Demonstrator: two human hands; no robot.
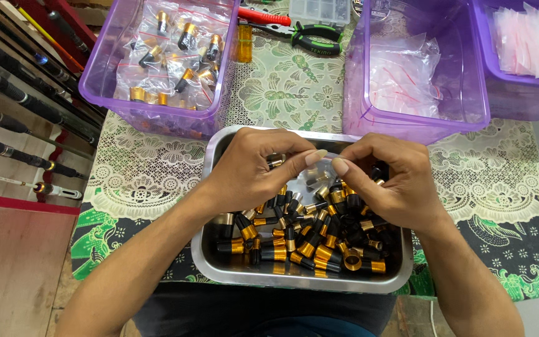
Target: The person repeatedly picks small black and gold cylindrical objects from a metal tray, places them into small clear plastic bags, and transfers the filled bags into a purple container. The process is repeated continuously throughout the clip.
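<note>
My left hand [251,167] and my right hand [389,181] meet above a steel tray [244,272] filled with several black-and-gold cylindrical parts [310,240]. Between the fingertips of both hands is a small clear plastic bag [320,168] with a dark part inside it. My left fingers also curl around a black-and-gold part [275,161]. Both hands pinch the bag's upper edge, thumbs almost touching.
A purple tub [108,68] at the back left holds several bagged parts. A second purple tub [476,118] at the back right holds empty clear bags; a third [519,93] sits at the far right. Pliers [310,36] lie behind. Fishing rods [20,93] lean at left.
</note>
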